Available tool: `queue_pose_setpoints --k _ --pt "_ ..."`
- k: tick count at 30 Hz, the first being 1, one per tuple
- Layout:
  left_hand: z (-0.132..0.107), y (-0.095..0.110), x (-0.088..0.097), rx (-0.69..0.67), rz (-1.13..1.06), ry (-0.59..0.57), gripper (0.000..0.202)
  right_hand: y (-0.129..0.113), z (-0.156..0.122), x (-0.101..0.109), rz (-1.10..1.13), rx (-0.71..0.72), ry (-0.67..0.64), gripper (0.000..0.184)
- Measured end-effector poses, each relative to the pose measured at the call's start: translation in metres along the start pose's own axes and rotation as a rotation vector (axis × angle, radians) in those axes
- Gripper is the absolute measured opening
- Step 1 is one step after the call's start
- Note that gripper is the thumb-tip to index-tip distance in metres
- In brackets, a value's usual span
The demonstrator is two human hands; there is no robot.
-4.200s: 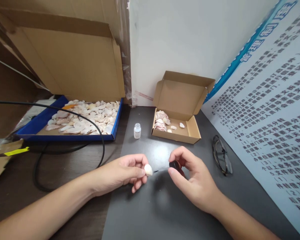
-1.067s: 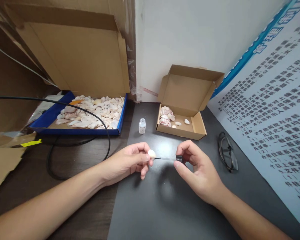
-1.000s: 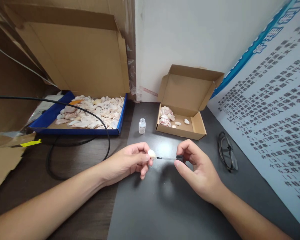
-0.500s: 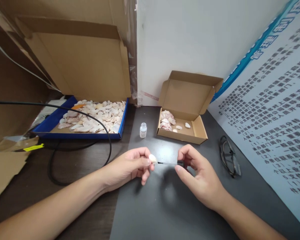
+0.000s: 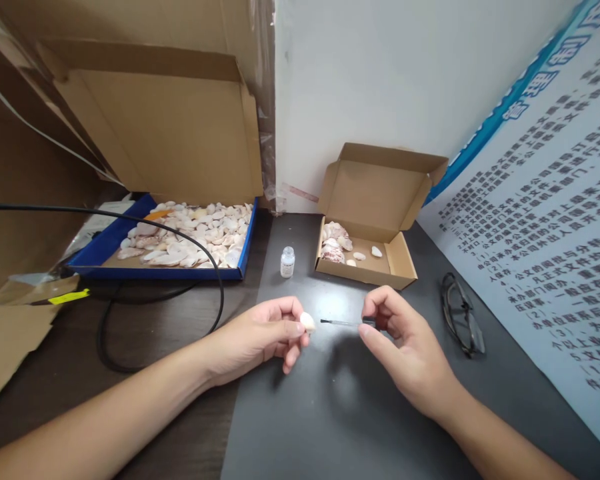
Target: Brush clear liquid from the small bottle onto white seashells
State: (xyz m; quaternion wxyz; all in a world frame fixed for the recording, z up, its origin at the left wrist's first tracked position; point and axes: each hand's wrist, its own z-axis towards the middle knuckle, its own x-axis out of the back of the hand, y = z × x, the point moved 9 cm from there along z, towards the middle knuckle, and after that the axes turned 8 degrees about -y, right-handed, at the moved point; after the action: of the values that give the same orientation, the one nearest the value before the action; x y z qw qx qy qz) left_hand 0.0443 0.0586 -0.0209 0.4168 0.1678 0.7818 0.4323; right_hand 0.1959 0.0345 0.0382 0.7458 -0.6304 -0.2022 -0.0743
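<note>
Between the thumb and fingers of my left hand (image 5: 267,333) is a small white seashell (image 5: 307,323). My right hand (image 5: 405,340) pinches the black cap of a small applicator brush (image 5: 341,323). The brush's clear stem points left, and its dark bristle tip lies a short gap to the right of the shell, not touching it. Beyond my hands an uncapped small clear glass bottle (image 5: 287,263) with a pale label stands upright on the dark grey mat (image 5: 300,427).
A blue-sided box (image 5: 155,273) full of shells stands at the left, crossed by a black cable (image 5: 222,287). An opened cardboard box (image 5: 370,273) holds several shells at the back right. Folded glasses (image 5: 461,313) lie on the right, beside a printed poster (image 5: 540,220).
My right hand has drawn the brush to the right, so its tip has come away from the shell. My left hand stays nearly in place with the shell.
</note>
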Motion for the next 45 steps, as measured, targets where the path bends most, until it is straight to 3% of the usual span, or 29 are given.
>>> queue_pose_setpoints --k 4,9,14,19,23,27,36,41,45 --pt "0.0 0.0 0.0 0.005 -0.004 0.007 0.028 0.0 0.0 -0.004 0.024 0.026 -0.039 0.01" --pt "0.0 -0.001 -0.002 0.008 -0.008 -0.015 0.031 0.0 -0.002 0.003 0.006 0.027 0.035 0.01" --pt "-0.001 -0.001 -0.001 0.015 0.011 0.001 0.028 -0.002 0.0 -0.006 0.048 -0.025 -0.028 0.017" --pt "-0.001 -0.002 -0.002 0.014 0.016 -0.016 0.029 -0.004 0.0 -0.009 0.08 -0.013 -0.055 0.011" --pt "0.0 -0.005 -0.001 0.016 0.025 -0.024 0.032 -0.002 -0.001 -0.003 0.064 -0.021 0.008 0.012" --pt "0.002 -0.004 -0.001 0.003 0.043 -0.03 0.034 0.0 0.002 -0.005 0.065 -0.022 -0.028 0.011" --pt "0.003 -0.01 -0.003 0.045 0.079 -0.065 0.043 0.002 0.004 -0.001 0.054 -0.071 0.024 0.014" --pt "0.004 -0.01 -0.001 0.039 0.098 -0.064 0.041 -0.005 0.003 -0.004 0.115 -0.017 -0.004 0.011" --pt "0.004 -0.01 -0.002 0.044 0.104 -0.068 0.04 -0.005 -0.001 0.002 0.1 -0.014 0.076 0.012"
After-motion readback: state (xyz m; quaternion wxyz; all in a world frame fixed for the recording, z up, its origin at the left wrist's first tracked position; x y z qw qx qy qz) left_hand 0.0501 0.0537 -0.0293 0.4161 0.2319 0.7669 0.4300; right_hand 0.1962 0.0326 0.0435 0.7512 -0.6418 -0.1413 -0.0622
